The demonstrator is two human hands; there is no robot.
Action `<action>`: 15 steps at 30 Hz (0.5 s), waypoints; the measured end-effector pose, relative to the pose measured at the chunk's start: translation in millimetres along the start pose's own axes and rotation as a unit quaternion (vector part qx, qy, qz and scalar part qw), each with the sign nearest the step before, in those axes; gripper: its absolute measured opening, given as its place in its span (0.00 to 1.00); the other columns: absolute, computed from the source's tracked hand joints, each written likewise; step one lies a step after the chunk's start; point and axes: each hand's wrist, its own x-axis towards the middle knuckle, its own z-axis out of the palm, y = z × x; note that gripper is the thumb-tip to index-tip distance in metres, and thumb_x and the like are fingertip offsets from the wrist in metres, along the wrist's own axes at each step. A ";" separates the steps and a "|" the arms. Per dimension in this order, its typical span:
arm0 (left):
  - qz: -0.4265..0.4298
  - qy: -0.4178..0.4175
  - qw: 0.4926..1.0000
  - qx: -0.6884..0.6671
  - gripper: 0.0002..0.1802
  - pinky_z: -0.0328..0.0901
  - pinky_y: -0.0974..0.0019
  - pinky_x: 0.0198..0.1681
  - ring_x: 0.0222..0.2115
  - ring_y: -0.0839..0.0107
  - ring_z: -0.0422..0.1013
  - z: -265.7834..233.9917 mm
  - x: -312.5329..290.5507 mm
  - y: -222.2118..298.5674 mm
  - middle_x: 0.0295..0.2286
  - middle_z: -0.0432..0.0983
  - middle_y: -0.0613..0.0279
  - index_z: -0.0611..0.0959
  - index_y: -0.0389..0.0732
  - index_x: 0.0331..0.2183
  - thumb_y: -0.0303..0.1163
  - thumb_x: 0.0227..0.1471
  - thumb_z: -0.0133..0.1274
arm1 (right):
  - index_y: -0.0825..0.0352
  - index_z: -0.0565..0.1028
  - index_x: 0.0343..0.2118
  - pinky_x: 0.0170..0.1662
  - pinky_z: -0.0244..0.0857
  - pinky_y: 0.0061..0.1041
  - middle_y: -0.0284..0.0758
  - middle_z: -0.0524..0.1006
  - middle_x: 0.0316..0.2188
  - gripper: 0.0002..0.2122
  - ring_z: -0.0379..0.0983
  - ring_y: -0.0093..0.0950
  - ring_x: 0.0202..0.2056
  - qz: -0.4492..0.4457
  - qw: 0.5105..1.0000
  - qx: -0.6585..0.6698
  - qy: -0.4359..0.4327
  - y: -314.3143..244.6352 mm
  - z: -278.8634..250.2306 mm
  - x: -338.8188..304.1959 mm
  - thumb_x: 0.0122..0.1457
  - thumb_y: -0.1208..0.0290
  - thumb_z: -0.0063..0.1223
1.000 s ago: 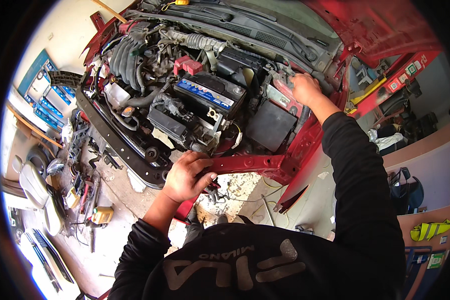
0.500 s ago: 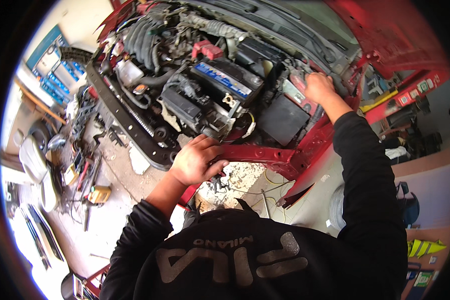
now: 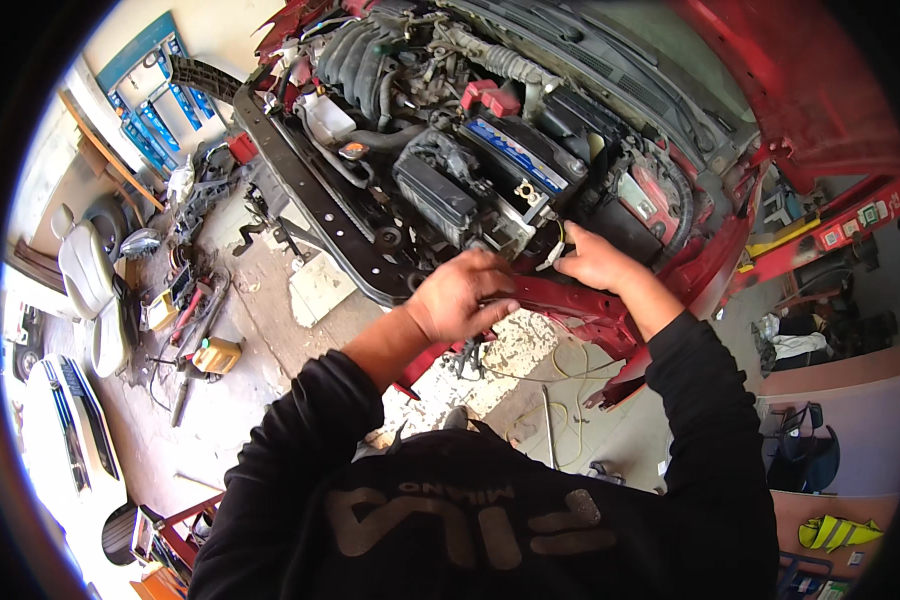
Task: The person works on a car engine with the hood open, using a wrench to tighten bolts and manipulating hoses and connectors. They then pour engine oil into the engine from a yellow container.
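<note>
My left hand (image 3: 467,297) is at the red front body rail (image 3: 570,297), beside the black fuse box (image 3: 432,200). Its fingers are loosely bent and the thumb stands apart; nothing shows in it. Over the rail, my right hand (image 3: 610,268) reaches in with thumb and index finger apart. Its fingertips are close to a thin wire with a white end (image 3: 552,256); whether they touch it I cannot tell. Just beyond lies the car battery (image 3: 518,152), black with a blue label, with a brass-coloured terminal clamp (image 3: 532,192) near its front.
The raised red panel (image 3: 820,90) stands at the right. A ribbed air hose (image 3: 500,60) and a black front crossmember (image 3: 320,195) border the engine bay. On the floor are a car seat (image 3: 90,265), a yellow jug (image 3: 216,355), loose parts and a yellow cable (image 3: 582,400).
My right hand has moved left and nearer, from the far right of the bay to the wire by the battery. My left hand stays at the rail. The whole view has shifted.
</note>
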 end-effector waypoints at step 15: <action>-0.662 -0.206 0.689 0.211 0.17 0.76 0.46 0.55 0.51 0.44 0.81 -228.8 -628.0 89.2 0.47 0.84 0.44 0.92 0.41 0.38 0.42 0.66 0.56 | 0.72 0.74 0.68 0.58 0.76 0.35 0.46 0.84 0.55 0.23 0.83 0.37 0.52 -0.026 0.904 0.014 0.427 -150.7 61.3 -3.7 0.71 0.76 0.56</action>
